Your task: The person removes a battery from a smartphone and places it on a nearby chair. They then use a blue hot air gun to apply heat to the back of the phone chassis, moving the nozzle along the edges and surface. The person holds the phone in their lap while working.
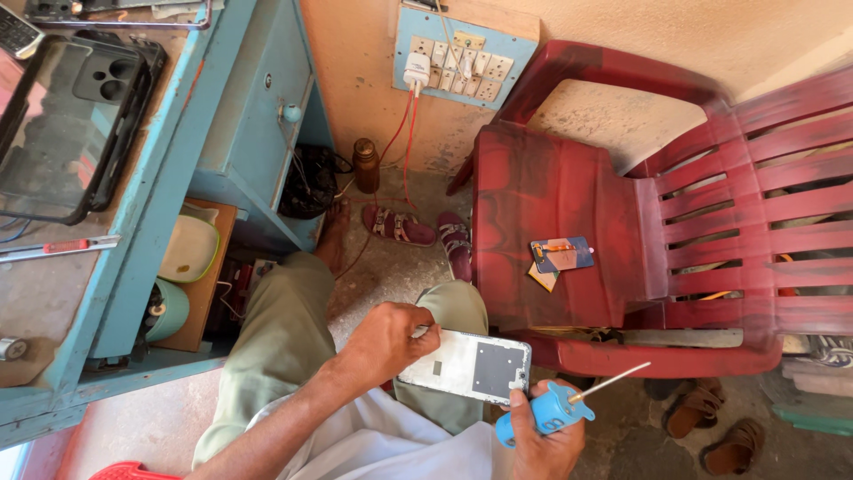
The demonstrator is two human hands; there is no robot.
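My left hand [391, 338] grips the left end of an opened phone body [466, 364], a white-grey inner frame with a dark square patch, held over my knee. My right hand [544, 440] holds a blue-handled screwdriver [555, 409] at the phone's lower right corner. Its thin metal shaft [613, 380] points up and to the right, away from the phone. Both hands are low in the head view, above my lap.
A dark red plastic chair [533, 196] stands right of my knee with small cards [562, 255] on its seat. A blue workbench [151, 222] at left carries a black phone case [62, 124] and a red-handled tool [62, 247]. Sandals [400, 227] lie on the floor, with a wall socket board [453, 62] above.
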